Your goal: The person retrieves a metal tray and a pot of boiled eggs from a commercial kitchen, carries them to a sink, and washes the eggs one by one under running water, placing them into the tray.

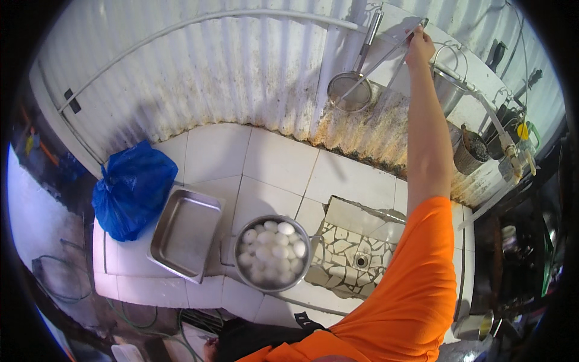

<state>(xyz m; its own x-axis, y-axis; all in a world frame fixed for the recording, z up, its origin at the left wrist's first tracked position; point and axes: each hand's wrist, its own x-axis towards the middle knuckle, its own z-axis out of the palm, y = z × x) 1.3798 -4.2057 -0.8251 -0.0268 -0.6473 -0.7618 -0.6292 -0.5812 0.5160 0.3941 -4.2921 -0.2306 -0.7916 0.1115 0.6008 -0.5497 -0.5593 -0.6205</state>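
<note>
High at the wall, my right hand (420,47) grips the upper end of a long thin metal utensil (384,56). Its shaft slants down to the left, across a round mesh strainer (350,92) that hangs by its handle. What the utensil's lower end looks like is hard to make out. Part of my left hand (210,348) seems to show low at the bottom edge, beside dark cloth; its fingers are hidden. Before me on the tiled counter (276,194), a metal pot (239,267) holds many white eggs (271,251), seemingly in cloudy water.
A sunken sink (344,237) with broken-tile lining and a drain lies right of the pot. To its left are a rectangular steel pan (187,231) and a tied blue plastic bag (135,190). A tap (511,154), a metal pail (448,88) and utensils line the corrugated wall.
</note>
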